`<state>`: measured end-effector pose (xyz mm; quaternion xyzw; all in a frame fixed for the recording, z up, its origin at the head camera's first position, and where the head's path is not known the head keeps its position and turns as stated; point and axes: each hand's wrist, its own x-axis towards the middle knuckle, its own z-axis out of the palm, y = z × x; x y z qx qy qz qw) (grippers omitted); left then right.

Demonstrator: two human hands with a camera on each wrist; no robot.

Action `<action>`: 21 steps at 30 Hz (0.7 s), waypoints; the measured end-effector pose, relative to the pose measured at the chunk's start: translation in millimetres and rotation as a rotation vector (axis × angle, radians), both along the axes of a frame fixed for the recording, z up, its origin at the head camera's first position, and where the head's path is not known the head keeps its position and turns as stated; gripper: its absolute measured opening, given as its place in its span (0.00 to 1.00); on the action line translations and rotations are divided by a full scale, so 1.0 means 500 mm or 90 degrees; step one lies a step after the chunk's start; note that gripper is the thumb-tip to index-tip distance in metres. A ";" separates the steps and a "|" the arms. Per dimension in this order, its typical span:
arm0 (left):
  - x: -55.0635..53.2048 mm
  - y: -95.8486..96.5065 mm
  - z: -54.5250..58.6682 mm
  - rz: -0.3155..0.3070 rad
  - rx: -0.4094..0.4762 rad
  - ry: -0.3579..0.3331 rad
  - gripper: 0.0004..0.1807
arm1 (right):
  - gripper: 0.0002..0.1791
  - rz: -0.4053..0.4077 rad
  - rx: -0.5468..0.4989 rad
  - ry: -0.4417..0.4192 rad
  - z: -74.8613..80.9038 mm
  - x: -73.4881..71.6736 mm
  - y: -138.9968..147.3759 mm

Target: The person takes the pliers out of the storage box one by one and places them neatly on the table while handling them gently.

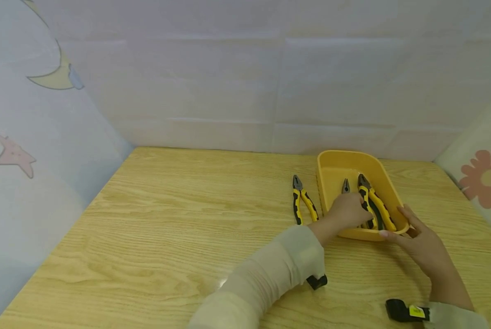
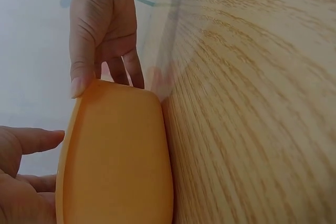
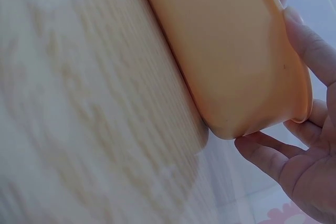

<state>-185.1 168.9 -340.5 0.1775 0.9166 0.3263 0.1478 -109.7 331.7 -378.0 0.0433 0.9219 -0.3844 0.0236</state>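
Observation:
A yellow plastic bin [image 1: 328, 167] stands at the right of the table with several pliers in it. My right hand [image 1: 426, 244] grips its near right corner, thumb on the rim and fingers under the edge, as the right wrist view also shows. Inside the bin, my left hand [image 1: 348, 210] reaches down over the tools. Just beyond it show the grey jaws of one pair of pliers [image 1: 346, 186], whose handles it hides. Beside its fingers lie black-and-yellow combination pliers [image 1: 378, 203]. I cannot tell whether the left fingers grip any of them.
Another pair of black-and-yellow pliers [image 1: 297, 192] lies on the wooden table [image 1: 179, 205], left of the bin, its handles spread and partly behind my left forearm. Pale printed sheets [image 1: 229, 82] hang along the back and sides. A black wrist device [image 1: 406, 311] sits by my right sleeve.

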 end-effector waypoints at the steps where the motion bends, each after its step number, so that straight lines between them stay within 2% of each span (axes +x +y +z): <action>1: -0.002 0.001 -0.001 0.003 0.000 -0.003 0.19 | 0.44 0.001 0.002 0.002 -0.001 0.000 0.000; 8: -0.005 0.008 -0.003 0.014 0.010 -0.047 0.12 | 0.44 0.007 0.008 0.005 -0.002 0.000 0.002; 12: -0.006 0.013 -0.007 0.033 0.025 -0.085 0.11 | 0.44 0.007 0.016 0.004 -0.002 0.000 0.001; 18: -0.008 0.020 -0.010 0.053 0.031 -0.124 0.17 | 0.44 0.010 0.030 0.005 -0.002 0.000 0.000; 21: -0.008 0.023 -0.009 0.050 0.027 -0.131 0.12 | 0.44 0.006 0.031 0.000 -0.003 0.000 0.001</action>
